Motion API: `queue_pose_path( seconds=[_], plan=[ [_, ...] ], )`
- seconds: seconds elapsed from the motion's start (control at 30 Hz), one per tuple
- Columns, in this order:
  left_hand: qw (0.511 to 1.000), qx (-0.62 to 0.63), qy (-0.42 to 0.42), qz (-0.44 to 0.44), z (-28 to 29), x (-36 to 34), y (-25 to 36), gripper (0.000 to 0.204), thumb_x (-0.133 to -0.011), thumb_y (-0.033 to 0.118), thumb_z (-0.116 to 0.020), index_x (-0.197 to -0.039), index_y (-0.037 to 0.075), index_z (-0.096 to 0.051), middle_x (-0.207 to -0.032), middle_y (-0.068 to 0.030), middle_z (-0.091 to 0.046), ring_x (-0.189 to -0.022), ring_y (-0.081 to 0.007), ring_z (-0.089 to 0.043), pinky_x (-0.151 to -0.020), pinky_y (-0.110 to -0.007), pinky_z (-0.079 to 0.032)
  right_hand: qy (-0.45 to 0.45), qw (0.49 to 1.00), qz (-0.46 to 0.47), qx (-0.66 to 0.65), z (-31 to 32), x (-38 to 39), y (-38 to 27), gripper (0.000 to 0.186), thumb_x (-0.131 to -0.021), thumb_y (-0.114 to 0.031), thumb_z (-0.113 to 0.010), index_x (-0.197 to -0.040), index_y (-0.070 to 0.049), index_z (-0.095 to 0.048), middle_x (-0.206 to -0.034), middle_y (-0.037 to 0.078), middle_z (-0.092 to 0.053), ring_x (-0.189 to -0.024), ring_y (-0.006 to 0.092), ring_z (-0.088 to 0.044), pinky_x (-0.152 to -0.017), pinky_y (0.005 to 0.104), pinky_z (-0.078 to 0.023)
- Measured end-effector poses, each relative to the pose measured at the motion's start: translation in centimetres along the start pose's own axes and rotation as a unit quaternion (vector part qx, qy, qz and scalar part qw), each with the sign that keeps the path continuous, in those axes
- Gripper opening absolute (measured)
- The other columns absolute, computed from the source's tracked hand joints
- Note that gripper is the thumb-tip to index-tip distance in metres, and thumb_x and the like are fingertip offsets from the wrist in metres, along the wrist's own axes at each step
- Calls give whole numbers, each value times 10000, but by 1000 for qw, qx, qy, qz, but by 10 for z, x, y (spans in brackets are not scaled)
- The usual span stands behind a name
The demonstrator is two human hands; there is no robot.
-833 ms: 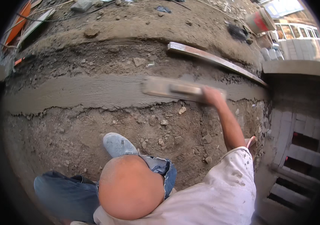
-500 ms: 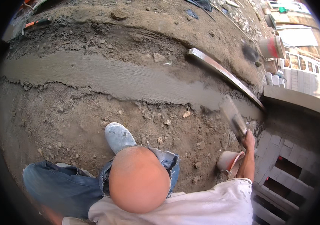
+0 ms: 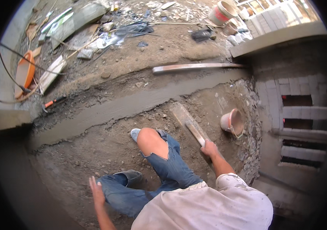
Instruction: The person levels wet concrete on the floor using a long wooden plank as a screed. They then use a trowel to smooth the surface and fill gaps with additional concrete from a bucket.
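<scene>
My right hand (image 3: 210, 148) is closed round the rear end of a long, flat plastering float (image 3: 183, 115), which is smeared with grey. The float hangs over the dirt, its far tip near the lower edge of a smoothed wet concrete strip (image 3: 133, 107). At lower left, my left hand (image 3: 96, 188) is beside my bent left knee, fingers stretched out, holding nothing. Whether it touches the trouser leg I cannot tell. Beyond the strip's right part lies a long metal straightedge (image 3: 198, 67).
A bucket (image 3: 232, 121) lies tilted right of the float. A block wall (image 3: 271, 96) with openings rises at right. At far left are an orange-handled hammer (image 3: 54, 103), an orange tub (image 3: 25, 71), boards and cables. Another bucket (image 3: 222, 13) stands at the back.
My view has swung left and widened. The float has moved off the strip's right end, back over the dirt near my knee. My left hand has come into view.
</scene>
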State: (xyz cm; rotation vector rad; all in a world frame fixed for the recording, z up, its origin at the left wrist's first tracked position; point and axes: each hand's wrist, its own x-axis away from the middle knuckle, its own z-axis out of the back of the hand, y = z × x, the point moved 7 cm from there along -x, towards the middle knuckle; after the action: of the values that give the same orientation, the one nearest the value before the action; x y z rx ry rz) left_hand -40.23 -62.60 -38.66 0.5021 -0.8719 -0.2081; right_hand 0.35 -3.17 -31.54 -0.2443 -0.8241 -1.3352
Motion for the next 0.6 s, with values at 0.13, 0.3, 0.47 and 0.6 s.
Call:
queue_pose_path(
  seconds=[0.13, 0.3, 0.47, 0.6],
  plan=[
    [980, 6, -170, 99, 8, 122, 33, 721, -1099, 345, -340, -1634, -18, -22, -1703, -275, 26, -1590, -384, 27, -1287, -427, -47, -164, 982, -68, -72, -30, 149, 70, 485, -795, -304, -693, -1214, -62, -722, -1255, 220, -697, -1166, 399, -670, -999, 470, -540],
    [966, 1, -253, 60, 81, 254, 142, 671, -1085, 339, -388, -1622, -8, -185, -1683, -258, -182, -1576, -346, -153, -1276, -402, -151, -190, 963, -143, -129, -17, 295, 141, 496, -758, -279, -736, -1209, -72, -740, -1266, 177, -710, -1189, 346, -679, -994, 435, -550],
    [943, -78, -323, -2, 88, 255, 181, 661, -1083, 337, -395, -1617, -4, -206, -1672, -256, -209, -1564, -342, -183, -1269, -401, -170, -108, 935, -232, -247, -64, 352, 191, 457, -798, -250, -742, -1214, -62, -738, -1286, 163, -705, -1204, 333, -675, -994, 426, -552],
    [926, -127, -355, -34, 86, 248, 183, 654, -1081, 336, -400, -1612, -1, -222, -1664, -253, -231, -1556, -340, -207, -1264, -400, -185, -85, 892, -293, -333, -108, 430, 176, 421, -847, -237, -713, -1221, -46, -731, -1316, 170, -689, -1228, 337, -662, -1000, 438, -547]
  ],
)
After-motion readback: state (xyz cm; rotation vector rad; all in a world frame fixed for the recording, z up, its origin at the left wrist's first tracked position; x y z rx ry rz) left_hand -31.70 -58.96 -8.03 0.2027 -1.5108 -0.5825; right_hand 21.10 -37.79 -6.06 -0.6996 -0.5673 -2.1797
